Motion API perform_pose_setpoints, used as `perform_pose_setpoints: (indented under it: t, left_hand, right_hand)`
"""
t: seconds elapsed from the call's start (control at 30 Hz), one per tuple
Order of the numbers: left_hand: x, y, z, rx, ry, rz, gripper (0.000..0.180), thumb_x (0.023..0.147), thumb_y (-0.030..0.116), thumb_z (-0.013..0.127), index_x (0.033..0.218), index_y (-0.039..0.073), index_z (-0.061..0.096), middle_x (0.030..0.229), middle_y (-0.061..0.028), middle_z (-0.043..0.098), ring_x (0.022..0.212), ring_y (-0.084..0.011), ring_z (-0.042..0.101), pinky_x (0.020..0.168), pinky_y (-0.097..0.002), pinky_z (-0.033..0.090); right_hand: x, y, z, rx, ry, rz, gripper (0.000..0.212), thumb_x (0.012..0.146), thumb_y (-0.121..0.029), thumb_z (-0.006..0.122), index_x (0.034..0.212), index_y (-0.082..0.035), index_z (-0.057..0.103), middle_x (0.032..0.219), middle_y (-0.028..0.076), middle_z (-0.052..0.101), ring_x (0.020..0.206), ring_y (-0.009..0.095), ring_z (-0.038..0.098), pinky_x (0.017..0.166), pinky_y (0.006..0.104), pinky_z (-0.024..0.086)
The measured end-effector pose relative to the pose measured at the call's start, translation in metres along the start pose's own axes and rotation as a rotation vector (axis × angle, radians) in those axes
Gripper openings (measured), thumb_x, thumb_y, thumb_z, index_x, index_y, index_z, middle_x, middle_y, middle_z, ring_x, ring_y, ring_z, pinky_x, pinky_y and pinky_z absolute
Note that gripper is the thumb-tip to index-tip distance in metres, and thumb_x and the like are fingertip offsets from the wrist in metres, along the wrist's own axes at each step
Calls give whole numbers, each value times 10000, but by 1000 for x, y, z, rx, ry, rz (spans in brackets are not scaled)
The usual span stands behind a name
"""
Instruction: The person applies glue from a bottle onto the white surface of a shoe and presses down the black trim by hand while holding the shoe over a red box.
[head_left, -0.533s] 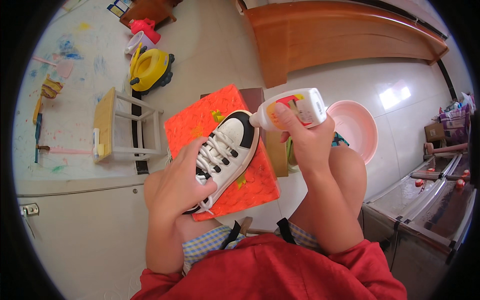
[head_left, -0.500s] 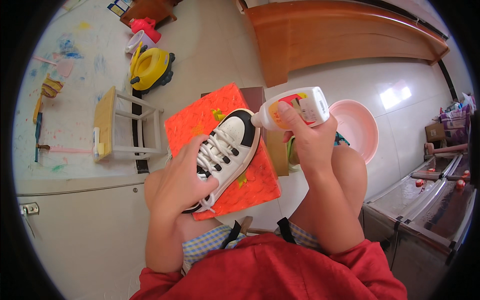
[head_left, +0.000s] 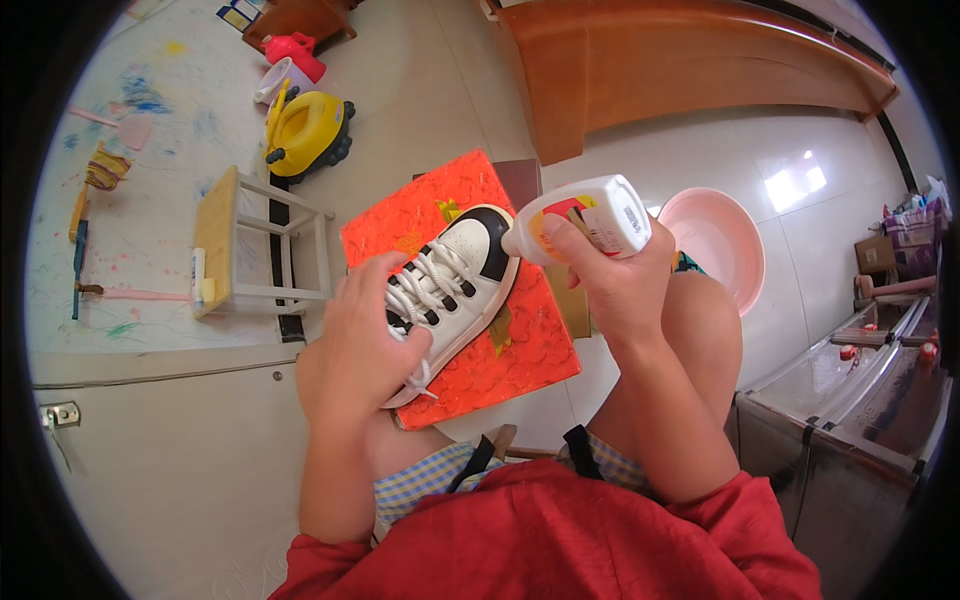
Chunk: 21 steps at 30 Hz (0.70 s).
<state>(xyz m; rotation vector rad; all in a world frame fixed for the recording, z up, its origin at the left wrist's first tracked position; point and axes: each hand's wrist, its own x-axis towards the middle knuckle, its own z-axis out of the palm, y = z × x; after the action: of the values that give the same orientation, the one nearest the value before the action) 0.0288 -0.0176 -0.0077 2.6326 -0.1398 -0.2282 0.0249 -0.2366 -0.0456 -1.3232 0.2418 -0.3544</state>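
A white and black lace-up sneaker (head_left: pixel 470 290) lies across a bright red box (head_left: pixel 530 350), its toe pointing away and to the right. My left hand (head_left: pixel 365 340) is closed around the heel end, fingers over the laces. In my right hand (head_left: pixel 615 285) is a white plastic bottle (head_left: pixel 595 222) with a red and yellow label, tipped sideways. The bottle's narrow tip meets the outer edge of the black toe cap, or sits just beside it; I cannot tell whether liquid comes out.
A pink basin (head_left: pixel 745 250) stands on the floor to the right, near transparent storage boxes (head_left: pixel 870 390). To the left are a small wooden stool (head_left: pixel 230 245) and a yellow child's potty (head_left: pixel 308 130). Brown wooden furniture (head_left: pixel 690 75) spans the far side.
The whole scene has shifted slightly in the picture. Both hands keep their holds, and the bottle tip stays by the sneaker's toe, now slightly lower along its edge.
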Motion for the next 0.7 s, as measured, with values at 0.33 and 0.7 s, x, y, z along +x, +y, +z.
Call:
perform_pose_setpoints:
  t: [0.33,0.7]
  left_hand:
    - [-11,0,15,302,172,317,612,725,147,754,1296,95,541,1219,-110,557,1141,-300,505,982,-422,383]
    - [-3,-15,20,164,259,333,546,663,122,798,1190,113,653,1153,-80,594,1050,-278,538,889,-380,448]
  right_hand:
    - [-32,24,1,-48,109,-300,279,748,-67,781,984,18,658,843,55,700,753,113,667,675,239,524]
    - [-33,35,8,-277,68,-490,282,743,-25,786,995,27,671,911,92,691,746,133,642,674,246,514]
